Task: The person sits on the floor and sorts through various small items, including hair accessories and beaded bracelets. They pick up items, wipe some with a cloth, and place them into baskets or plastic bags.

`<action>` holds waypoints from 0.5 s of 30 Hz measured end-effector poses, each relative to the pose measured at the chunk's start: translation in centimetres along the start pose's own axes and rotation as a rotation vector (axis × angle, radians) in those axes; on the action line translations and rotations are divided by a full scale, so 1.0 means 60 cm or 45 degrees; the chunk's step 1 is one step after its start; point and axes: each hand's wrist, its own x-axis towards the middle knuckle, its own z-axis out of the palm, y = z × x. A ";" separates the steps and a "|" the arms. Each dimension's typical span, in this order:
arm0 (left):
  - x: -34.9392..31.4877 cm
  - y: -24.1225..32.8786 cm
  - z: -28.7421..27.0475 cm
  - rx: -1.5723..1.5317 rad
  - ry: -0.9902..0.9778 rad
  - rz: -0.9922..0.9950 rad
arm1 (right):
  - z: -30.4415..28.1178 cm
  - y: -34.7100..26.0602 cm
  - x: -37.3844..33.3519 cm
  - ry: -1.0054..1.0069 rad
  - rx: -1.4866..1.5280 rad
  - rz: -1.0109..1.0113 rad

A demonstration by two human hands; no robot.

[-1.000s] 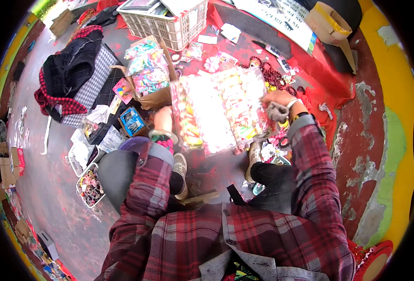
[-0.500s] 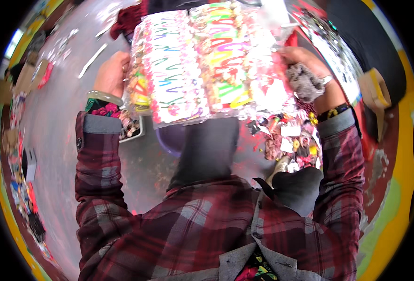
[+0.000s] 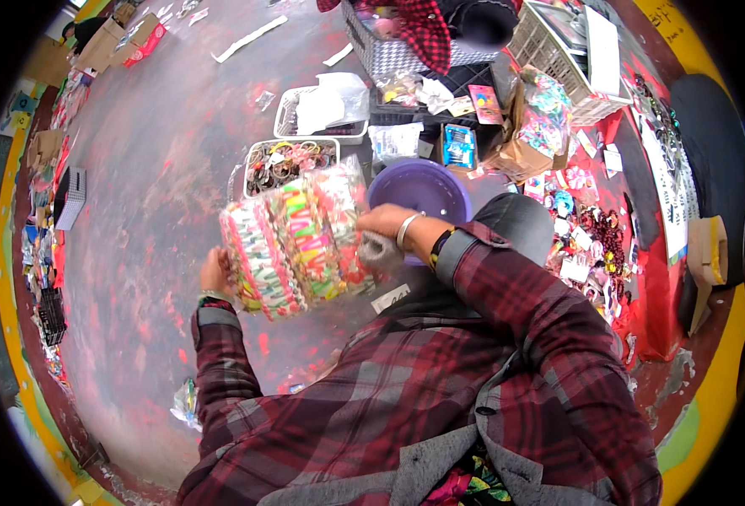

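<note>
A person's two hands work apart at different depths: the left hand (image 3: pixel 215 271), fingers curled inward, sits at left atop a raised left forearm (image 3: pixel 223 354), while the right hand (image 3: pixel 392 222) stretches leftward and farther out, fingers bent in a grip, its right forearm (image 3: pixel 507 282) slanting across from near right.

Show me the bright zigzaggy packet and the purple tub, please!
Bright zigzaggy packet (image 3: pixel 299 242): head view, middle of its patterned face.
Purple tub (image 3: pixel 413 189): head view, on its bare inside.
</note>
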 end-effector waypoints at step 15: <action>0.057 -0.229 -0.047 0.022 -0.089 0.078 | 0.064 0.037 0.049 -0.164 -0.806 0.232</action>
